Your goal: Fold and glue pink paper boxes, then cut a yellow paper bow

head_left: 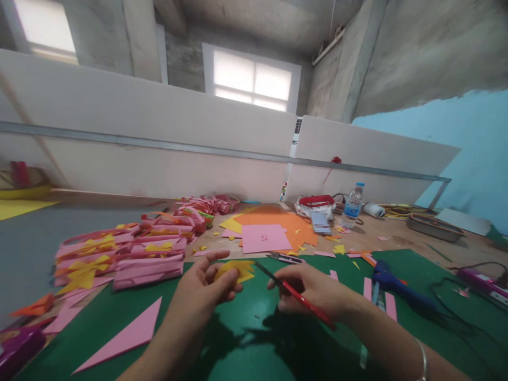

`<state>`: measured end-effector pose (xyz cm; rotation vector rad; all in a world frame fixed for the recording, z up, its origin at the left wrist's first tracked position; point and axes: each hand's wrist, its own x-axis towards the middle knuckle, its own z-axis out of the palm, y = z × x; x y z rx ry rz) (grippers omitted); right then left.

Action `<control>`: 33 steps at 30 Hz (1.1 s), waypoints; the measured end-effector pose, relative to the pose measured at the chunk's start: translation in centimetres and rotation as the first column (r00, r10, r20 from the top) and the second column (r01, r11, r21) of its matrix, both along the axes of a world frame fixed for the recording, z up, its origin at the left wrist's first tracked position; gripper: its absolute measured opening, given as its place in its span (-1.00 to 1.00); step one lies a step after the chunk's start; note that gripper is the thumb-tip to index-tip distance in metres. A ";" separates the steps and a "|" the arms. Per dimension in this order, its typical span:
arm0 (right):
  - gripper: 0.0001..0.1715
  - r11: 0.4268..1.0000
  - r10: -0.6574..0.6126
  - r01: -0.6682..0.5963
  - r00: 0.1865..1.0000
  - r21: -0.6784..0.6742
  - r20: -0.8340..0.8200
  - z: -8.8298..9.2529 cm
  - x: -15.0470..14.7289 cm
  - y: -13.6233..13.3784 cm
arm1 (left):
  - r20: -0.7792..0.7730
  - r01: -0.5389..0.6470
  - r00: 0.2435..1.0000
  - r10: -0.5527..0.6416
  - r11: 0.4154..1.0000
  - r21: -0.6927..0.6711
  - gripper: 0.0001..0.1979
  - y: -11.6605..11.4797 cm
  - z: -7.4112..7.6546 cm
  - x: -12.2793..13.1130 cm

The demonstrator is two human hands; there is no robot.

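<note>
A small yellow craft-foam piece (246, 271) with a notched edge is pinched between the thumb and fingers of my left hand (212, 278), raised over the green cutting mat (250, 344). My right hand (307, 291) is closed around red-handled scissors (304, 299). Their dark blades point up and left, toward the notched edge, with a small space between. The fingers partly hide the handles. Past the hands lie a pink foam sheet (265, 238) and a pair of thread snips (286, 257).
Folded pink bags (148, 270) with yellow bows are piled at left, near a pink triangle (127, 333). Orange sheets (297, 225) lie behind. At right are a blue glue gun (405, 288) with its cable, a water bottle (352, 205) and a tray (434, 228).
</note>
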<state>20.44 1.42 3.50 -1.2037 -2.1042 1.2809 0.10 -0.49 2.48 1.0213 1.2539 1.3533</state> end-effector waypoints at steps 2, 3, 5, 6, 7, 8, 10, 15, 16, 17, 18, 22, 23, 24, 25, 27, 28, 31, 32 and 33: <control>-0.70 0.995 -0.102 0.102 0.984 -0.004 -0.148 0.0 -0.1 0.1 | -0.070 0.058 0.996 -0.056 0.998 0.026 -0.53 -0.1 -0.2 0.2; -0.68 0.988 -0.149 0.154 0.964 0.004 -0.221 -0.1 -0.3 0.1 | -0.105 0.097 0.990 -0.093 0.994 0.040 -0.55 -0.2 -0.4 0.4; -0.62 0.973 -0.210 0.231 0.918 0.021 -0.336 -0.2 -0.7 0.0 | -0.180 0.167 0.972 -0.153 0.984 0.066 -0.57 -0.4 -0.9 0.8; -0.59 0.968 -0.223 0.249 0.901 0.025 -0.372 -0.2 -1.0 0.0 | -0.218 0.194 0.960 -0.173 0.978 0.079 -0.57 -0.5 -1.1 1.1; -0.56 0.968 -0.224 0.250 0.890 0.017 -0.397 -0.3 -1.3 -0.2 | -0.256 0.215 0.949 -0.185 0.972 0.091 -0.56 -0.6 -1.3 1.3; -0.55 0.971 -0.218 0.239 0.882 -0.001 -0.418 -0.4 -1.7 -0.3 | -0.288 0.229 0.938 -0.193 0.968 0.099 -0.53 -0.6 -1.6 1.5; -0.57 0.981 -0.186 0.189 0.878 -0.038 -0.441 -0.7 -2.4 -0.6 | -0.321 0.258 0.922 -0.215 0.961 0.097 -0.44 -0.7 -2.0 1.9; -0.69 0.992 -0.125 0.111 0.892 -0.057 -0.434 -1.3 -3.4 -1.0 | -0.303 0.366 0.893 -0.332 0.929 0.060 -0.15 -0.7 -2.8 2.3; -0.69 0.991 -0.136 0.123 0.887 -0.058 -0.440 -1.3 -3.4 -1.0 | -0.292 0.370 0.896 -0.335 0.927 0.070 -0.15 -0.7 -2.8 2.3; -0.69 0.988 -0.156 0.147 0.878 -0.056 -0.452 -1.2 -3.3 -0.9 | -0.275 0.351 0.908 -0.316 0.933 0.085 -0.18 -0.6 -2.7 2.2; -0.69 0.982 -0.182 0.179 0.865 -0.051 -0.467 -1.1 -3.2 -0.8 | -0.250 0.316 0.925 -0.285 0.944 0.092 -0.23 -0.6 -2.6 2.1; -0.65 0.956 -0.258 0.291 0.779 -0.035 -0.572 -0.4 -2.4 -0.6 | 0.069 0.302 0.953 -0.295 0.943 -0.138 -0.60 -0.2 -1.5 1.0; -0.63 0.955 -0.251 0.295 0.765 -0.025 -0.593 -0.3 -2.2 -0.6 | 0.215 0.388 0.914 -0.343 0.893 -0.226 -0.66 -0.1 -1.3 0.7; -0.63 0.958 -0.233 0.288 0.757 -0.008 -0.610 -0.2 -2.2 -0.6 | 0.357 0.494 0.850 -0.388 0.821 -0.285 -0.67 0.0 -1.2 0.4; -0.64 0.962 -0.205 0.274 0.755 0.016 -0.623 -0.3 -2.1 -0.7 | 0.474 0.595 0.773 -0.421 0.740 -0.313 -0.65 0.0 -1.1 0.3; -0.67 0.968 -0.129 0.234 0.765 0.087 -0.630 -0.5 -2.2 -0.9 | 0.608 0.747 0.634 -0.478 0.583 -0.321 -0.55 -0.2 -1.3 0.3; -0.69 0.967 -0.087 0.216 0.776 0.134 -0.624 -0.7 -2.3 -1.0 | 0.649 0.786 0.587 -0.484 0.535 -0.311 -0.53 -0.3 -1.5 0.5; -0.73 0.939 0.028 0.177 0.814 0.294 -0.580 -1.3 -2.5 -1.4 | 0.747 0.787 0.532 -0.399 0.559 -0.262 -0.71 -1.1 -1.9 1.1; -0.73 0.923 0.057 0.171 0.825 0.344 -0.563 -1.4 -2.5 -1.5 | 0.760 0.768 0.538 -0.366 0.584 -0.263 -0.78 -1.3 -1.9 1.3; -0.74 0.906 0.082 0.167 0.833 0.389 -0.548 -1.6 -2.5 -1.5 | 0.754 0.746 0.560 -0.344 0.606 -0.277 -0.82 -1.4 -1.8 1.4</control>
